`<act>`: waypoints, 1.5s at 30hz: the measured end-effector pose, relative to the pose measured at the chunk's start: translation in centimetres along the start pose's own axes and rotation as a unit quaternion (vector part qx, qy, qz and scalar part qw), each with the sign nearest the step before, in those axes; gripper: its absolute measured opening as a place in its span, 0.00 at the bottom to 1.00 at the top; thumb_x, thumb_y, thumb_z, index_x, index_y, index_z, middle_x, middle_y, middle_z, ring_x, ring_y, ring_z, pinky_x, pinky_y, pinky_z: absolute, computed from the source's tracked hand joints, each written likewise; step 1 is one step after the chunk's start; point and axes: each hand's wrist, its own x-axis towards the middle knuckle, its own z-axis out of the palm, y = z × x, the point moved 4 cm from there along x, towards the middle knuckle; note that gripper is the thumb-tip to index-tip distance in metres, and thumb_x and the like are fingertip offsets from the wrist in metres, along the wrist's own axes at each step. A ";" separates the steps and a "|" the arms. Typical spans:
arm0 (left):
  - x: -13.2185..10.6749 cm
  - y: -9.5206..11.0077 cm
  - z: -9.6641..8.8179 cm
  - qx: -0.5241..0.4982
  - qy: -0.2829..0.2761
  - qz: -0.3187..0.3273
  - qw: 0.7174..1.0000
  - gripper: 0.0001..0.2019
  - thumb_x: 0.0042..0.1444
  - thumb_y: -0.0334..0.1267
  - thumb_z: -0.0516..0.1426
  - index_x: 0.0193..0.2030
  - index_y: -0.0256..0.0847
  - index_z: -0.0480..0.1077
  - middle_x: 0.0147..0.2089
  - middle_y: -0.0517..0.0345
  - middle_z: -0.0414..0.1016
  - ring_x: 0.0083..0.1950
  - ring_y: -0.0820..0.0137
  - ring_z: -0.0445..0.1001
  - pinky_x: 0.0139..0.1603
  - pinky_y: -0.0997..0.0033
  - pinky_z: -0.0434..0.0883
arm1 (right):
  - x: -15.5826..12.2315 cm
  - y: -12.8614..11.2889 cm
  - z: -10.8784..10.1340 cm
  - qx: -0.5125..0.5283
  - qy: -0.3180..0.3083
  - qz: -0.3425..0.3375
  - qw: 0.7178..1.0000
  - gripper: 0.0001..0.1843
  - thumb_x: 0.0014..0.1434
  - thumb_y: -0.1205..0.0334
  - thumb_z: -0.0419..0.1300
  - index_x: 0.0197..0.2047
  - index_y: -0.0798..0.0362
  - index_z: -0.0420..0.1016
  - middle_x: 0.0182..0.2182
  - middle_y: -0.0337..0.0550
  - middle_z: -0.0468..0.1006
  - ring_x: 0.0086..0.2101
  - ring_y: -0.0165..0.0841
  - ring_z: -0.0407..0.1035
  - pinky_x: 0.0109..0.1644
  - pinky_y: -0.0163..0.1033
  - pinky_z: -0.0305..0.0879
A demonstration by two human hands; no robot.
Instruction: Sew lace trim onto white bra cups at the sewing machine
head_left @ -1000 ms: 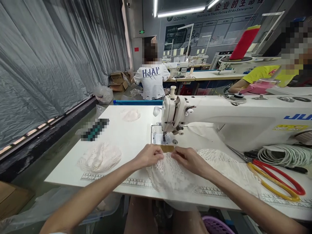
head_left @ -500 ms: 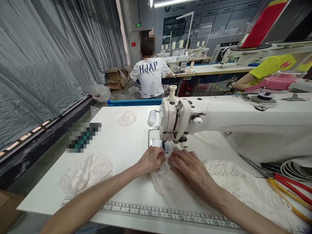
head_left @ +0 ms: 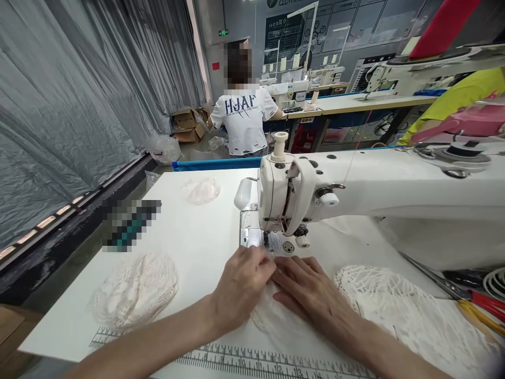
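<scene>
My left hand (head_left: pixel 244 284) is closed, thumb and fingers pinching the edge of a white lace fabric piece (head_left: pixel 272 318) just in front of the presser foot (head_left: pixel 266 240). Beside it my right hand (head_left: pixel 311 295) rests over the same piece, fingers bent together and gripping it by the edge close to my left thumb. Much of the fabric is hidden under both hands. The white sewing machine (head_left: pixel 290 197) stands right behind my fingers, its needle plate (head_left: pixel 250 235) partly showing.
Lace pieces lie to the left (head_left: pixel 136 289), at the back (head_left: pixel 202 190) and to the right (head_left: pixel 394 295). Scissors (head_left: pixel 430 276) with red and yellow handles lie far right. A printed ruler (head_left: pixel 252 363) runs along the front edge. A person in a white shirt (head_left: pixel 244 121) sits ahead.
Both hands have drawn slightly back from the needle toward me with the fabric. My left hand has turned, its fingers now over the lace edge. The view has shifted slightly.
</scene>
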 end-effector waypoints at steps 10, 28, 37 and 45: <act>1.4 -2.7 2.0 0.036 -0.027 0.028 0.999 0.07 0.59 0.25 0.50 0.32 0.37 0.67 0.36 0.57 0.73 0.39 0.70 0.72 0.42 0.64 0.66 | 0.8 2.8 0.3 -0.076 0.021 0.014 0.997 0.15 0.67 0.57 0.46 0.48 0.53 0.69 0.44 0.50 0.75 0.39 0.38 0.69 0.42 0.45 0.57; 0.7 -1.5 0.6 -0.023 -0.010 0.103 0.994 0.06 0.62 0.34 0.51 0.39 0.37 0.68 0.43 0.56 0.74 0.47 0.71 0.70 0.51 0.64 0.61 | 0.2 2.2 -1.3 0.011 -0.031 -0.060 0.998 0.22 0.64 0.46 0.45 0.44 0.52 0.71 0.45 0.48 0.75 0.43 0.38 0.68 0.49 0.49 0.52; -0.7 -0.5 0.2 -0.001 0.019 0.114 0.993 0.06 0.60 0.32 0.53 0.30 0.37 0.65 0.29 0.62 0.73 0.32 0.75 0.71 0.42 0.67 0.65 | -0.2 0.8 -0.6 -0.023 0.001 -0.058 0.998 0.13 0.66 0.60 0.47 0.35 0.56 0.69 0.33 0.45 0.74 0.35 0.35 0.67 0.43 0.45 0.57; -0.3 -0.6 0.0 -0.019 0.036 0.080 0.996 0.04 0.59 0.36 0.53 0.37 0.38 0.66 0.26 0.63 0.73 0.28 0.74 0.72 0.40 0.68 0.65 | 0.2 1.0 -0.6 0.047 0.050 -0.019 0.997 0.16 0.66 0.55 0.46 0.32 0.54 0.66 0.24 0.41 0.72 0.27 0.33 0.65 0.38 0.42 0.58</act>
